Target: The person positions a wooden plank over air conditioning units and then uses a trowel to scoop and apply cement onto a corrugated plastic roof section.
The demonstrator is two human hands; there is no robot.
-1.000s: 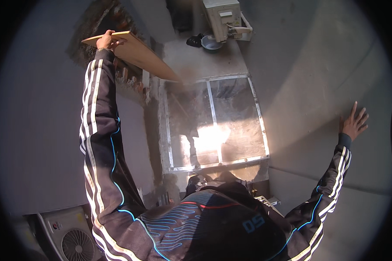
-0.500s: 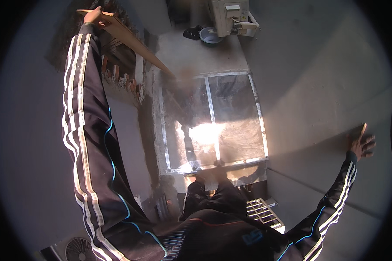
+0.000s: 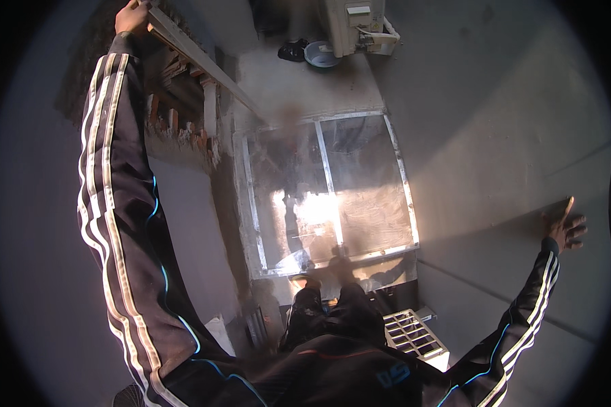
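My left hand point(image 3: 132, 17) is raised at the far left, its fingers closed at the upper end of a long wooden board point(image 3: 195, 55). Slanting down to the right, the board passes in front of a rough opening of broken brick point(image 3: 176, 119) in the wall. Its lower end comes near the far left corner of a metal-framed clear panel point(image 3: 366, 169). Out to the right, my right hand point(image 3: 565, 227) is open with fingers spread against or close to the grey wall point(image 3: 495, 149); contact cannot be made out. My feet are at the panel's near edge.
A white outdoor air-conditioner unit point(image 3: 352, 30) stands at the far end, with a pale basin point(image 3: 321, 55) and a black bundle point(image 3: 293, 50) beside it. A cream slatted grille point(image 3: 414, 334) is below right of my legs. Sunlight glares off the panel.
My left hand has shifted left and farther up with the board's upper end. The board has turned, showing less of its broad face. My right hand stays nearly in place.
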